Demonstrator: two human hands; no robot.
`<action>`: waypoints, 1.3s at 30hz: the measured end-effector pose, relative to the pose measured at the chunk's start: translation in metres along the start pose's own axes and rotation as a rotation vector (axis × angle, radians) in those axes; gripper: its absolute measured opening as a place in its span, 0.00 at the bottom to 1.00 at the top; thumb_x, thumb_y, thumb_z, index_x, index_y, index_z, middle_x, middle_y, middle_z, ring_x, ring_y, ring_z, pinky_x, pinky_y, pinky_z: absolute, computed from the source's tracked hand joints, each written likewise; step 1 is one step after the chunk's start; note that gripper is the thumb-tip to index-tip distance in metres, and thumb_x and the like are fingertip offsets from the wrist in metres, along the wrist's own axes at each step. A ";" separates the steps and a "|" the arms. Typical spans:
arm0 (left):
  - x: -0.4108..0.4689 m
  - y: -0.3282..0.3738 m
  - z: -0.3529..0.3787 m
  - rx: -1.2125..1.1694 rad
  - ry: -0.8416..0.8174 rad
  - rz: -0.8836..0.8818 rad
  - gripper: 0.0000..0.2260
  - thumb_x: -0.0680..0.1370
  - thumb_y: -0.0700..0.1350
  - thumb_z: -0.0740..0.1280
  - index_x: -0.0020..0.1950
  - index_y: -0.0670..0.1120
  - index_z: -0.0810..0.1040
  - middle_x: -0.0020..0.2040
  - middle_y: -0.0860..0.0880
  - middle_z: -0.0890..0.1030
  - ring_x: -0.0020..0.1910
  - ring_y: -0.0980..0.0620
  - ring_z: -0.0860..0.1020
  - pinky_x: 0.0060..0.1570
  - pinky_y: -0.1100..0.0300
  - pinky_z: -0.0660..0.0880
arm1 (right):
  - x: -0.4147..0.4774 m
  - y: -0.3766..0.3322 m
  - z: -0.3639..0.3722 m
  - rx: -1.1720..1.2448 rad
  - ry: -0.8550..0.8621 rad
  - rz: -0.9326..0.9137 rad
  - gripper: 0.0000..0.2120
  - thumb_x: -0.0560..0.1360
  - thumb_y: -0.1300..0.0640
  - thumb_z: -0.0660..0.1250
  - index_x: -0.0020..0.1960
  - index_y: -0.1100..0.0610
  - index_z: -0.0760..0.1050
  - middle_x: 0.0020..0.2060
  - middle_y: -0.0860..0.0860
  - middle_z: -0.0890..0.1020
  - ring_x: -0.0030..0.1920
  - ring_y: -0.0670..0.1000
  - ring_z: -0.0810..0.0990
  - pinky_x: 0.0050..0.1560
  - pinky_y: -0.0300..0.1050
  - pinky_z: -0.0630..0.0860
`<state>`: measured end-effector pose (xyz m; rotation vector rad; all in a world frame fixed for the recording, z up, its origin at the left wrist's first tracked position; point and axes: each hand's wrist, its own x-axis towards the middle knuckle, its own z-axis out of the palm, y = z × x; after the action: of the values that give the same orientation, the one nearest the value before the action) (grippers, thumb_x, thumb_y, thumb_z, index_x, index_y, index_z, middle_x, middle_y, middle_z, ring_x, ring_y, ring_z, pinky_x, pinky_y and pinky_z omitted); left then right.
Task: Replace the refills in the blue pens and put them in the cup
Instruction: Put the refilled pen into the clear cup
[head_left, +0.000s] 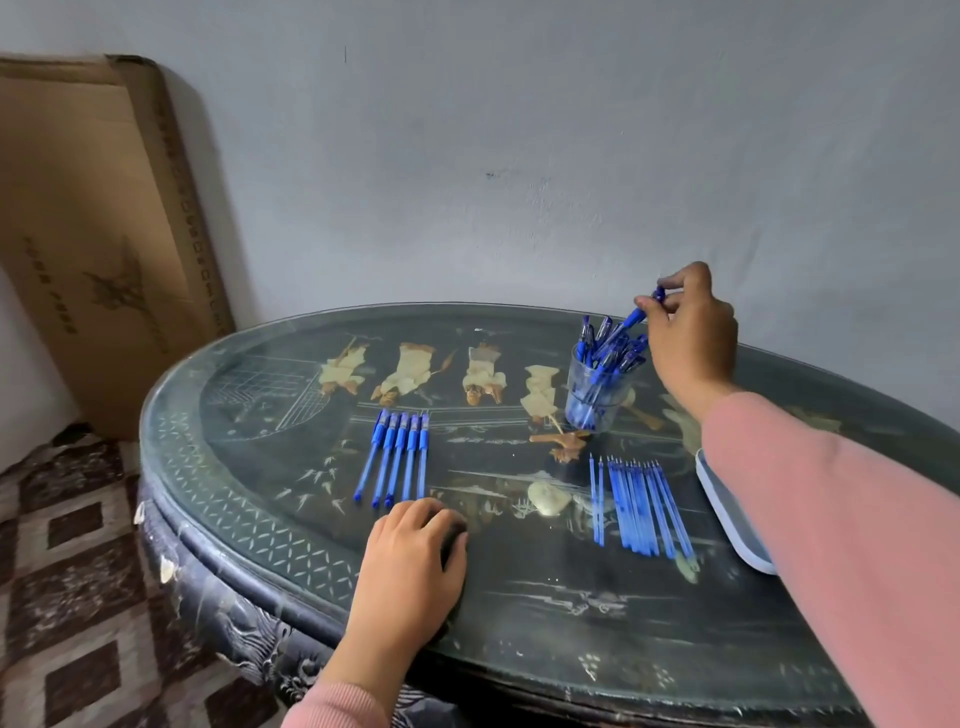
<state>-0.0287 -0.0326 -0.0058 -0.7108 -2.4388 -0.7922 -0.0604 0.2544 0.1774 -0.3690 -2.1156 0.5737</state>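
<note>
The right hand (691, 332) pinches a pen (641, 309) by its top end, thumb and fingers tight on it. The pen slants down to the cup (595, 400), just below the grip. It looks light, hard and a bit slick, so a small pinch near the end should do. The left hand (415, 551) rests on the table (519, 613) and holds nothing, with five pens (397, 457) just past its fingers

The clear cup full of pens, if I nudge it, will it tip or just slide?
Probably top-heavy: the pens rise well above the rim of the cup and lean sideways, so a high nudge may tip it. The table looks glossy, so a low push would more likely slide it.
</note>
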 end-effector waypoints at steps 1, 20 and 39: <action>0.000 0.000 0.000 -0.002 0.005 0.000 0.09 0.74 0.52 0.62 0.44 0.52 0.80 0.43 0.57 0.78 0.44 0.53 0.77 0.44 0.58 0.74 | 0.001 0.004 0.005 -0.033 -0.025 -0.010 0.11 0.78 0.57 0.68 0.55 0.62 0.73 0.44 0.60 0.84 0.45 0.62 0.80 0.45 0.52 0.76; -0.001 0.006 -0.005 -0.028 -0.004 -0.054 0.02 0.74 0.48 0.68 0.44 0.53 0.81 0.43 0.59 0.79 0.45 0.56 0.77 0.46 0.58 0.74 | -0.015 0.014 0.040 -0.384 -0.193 -0.234 0.10 0.78 0.56 0.65 0.51 0.61 0.82 0.49 0.61 0.77 0.54 0.62 0.71 0.55 0.52 0.65; -0.005 -0.073 -0.038 0.340 -0.034 -0.506 0.27 0.77 0.56 0.51 0.63 0.42 0.79 0.65 0.41 0.78 0.67 0.39 0.74 0.66 0.43 0.68 | -0.187 -0.078 0.113 -0.041 -0.667 0.116 0.12 0.77 0.46 0.66 0.46 0.53 0.81 0.46 0.50 0.80 0.50 0.52 0.78 0.53 0.47 0.75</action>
<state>-0.0579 -0.1092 -0.0099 0.0256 -2.7248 -0.5117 -0.0529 0.0723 0.0336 -0.3561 -2.7592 0.8025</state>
